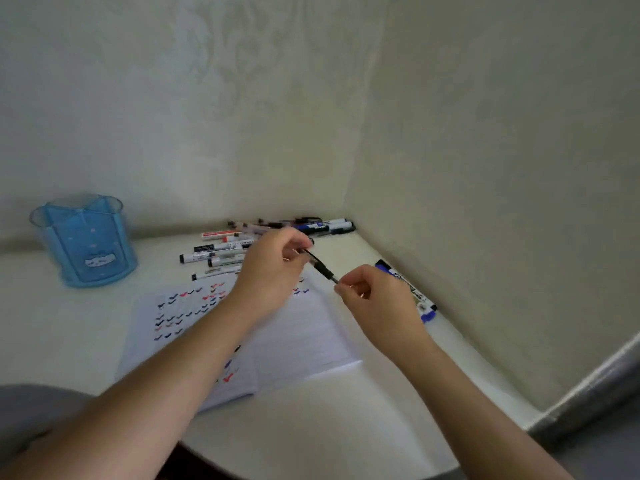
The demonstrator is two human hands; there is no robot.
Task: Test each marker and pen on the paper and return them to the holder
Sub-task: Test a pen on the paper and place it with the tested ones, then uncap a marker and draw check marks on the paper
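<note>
Meanwhile loose markers [221, 252] crowd behind paper [304, 334], holder [85, 240] apart

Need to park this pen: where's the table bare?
Bare table between the holder and the paper, and along the near edge before the paper. Crowded: the marker pile in the back corner, blue markers by the right wall.
</note>
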